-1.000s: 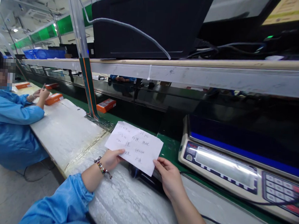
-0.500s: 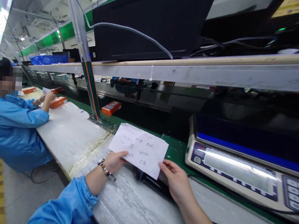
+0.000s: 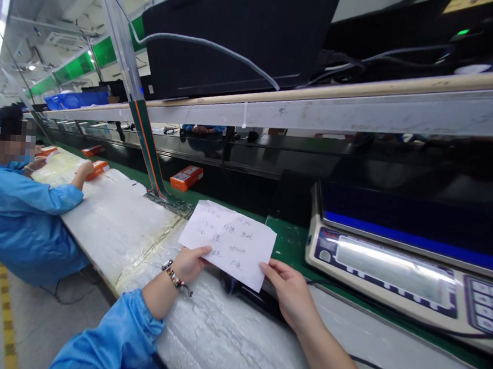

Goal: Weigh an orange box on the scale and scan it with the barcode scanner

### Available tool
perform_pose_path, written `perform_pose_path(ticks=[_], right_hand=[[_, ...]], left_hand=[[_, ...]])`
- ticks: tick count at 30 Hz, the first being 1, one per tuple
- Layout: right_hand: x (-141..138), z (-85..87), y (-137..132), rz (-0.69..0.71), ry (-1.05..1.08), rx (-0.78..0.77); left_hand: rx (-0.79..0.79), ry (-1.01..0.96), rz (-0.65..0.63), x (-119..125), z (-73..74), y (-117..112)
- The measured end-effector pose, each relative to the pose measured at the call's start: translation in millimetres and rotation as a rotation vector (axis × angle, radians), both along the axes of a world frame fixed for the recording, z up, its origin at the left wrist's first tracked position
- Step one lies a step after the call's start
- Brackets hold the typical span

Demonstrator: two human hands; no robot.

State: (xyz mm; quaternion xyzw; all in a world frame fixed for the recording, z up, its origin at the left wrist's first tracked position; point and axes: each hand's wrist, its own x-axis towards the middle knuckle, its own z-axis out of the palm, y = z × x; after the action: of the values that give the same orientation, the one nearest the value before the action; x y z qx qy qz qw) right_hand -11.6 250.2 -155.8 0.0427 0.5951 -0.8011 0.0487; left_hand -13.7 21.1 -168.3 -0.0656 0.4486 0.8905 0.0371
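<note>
A white sheet of paper [image 3: 230,239] with handwriting is held up above the bench, tilted slightly. My left hand [image 3: 190,264], with a beaded bracelet at the wrist, pinches its lower left edge between thumb and fingers. At the lower right corner, my right hand [image 3: 288,290] pinches the same sheet. Below the paper lies a dark, long object [image 3: 251,300], partly covered, whose kind I cannot make out. Right of my right hand stands a weighing scale [image 3: 385,276] with a display and a keypad.
The bench [image 3: 139,222] is covered with wrinkled plastic film. An orange box [image 3: 186,178] sits beyond the post [image 3: 146,145]. To the left, a co-worker in a blue smock [image 3: 23,204] has a hand at another orange box [image 3: 97,170]. A shelf [image 3: 338,115] crosses above.
The view has shifted slightly; the paper stays in both my hands. At left, the co-worker's hands have moved apart, and the orange box beyond the post has slid a little to the right.
</note>
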Motion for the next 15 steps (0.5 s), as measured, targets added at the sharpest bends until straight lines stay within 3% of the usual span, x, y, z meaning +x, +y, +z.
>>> perform_pose_path(ticks=[11,15], right_hand=[[-0.2,-2.7,-1.1,-0.010,0.013,0.035],[0.5,-1.3,-0.9,-0.061,-0.012,-0.003]], left_hand=[[-0.083,-0.057,0.094,-7.4,-3.0,-0.4],[-0.212,-0.045,0.186,-29.6,-4.4,-6.8]])
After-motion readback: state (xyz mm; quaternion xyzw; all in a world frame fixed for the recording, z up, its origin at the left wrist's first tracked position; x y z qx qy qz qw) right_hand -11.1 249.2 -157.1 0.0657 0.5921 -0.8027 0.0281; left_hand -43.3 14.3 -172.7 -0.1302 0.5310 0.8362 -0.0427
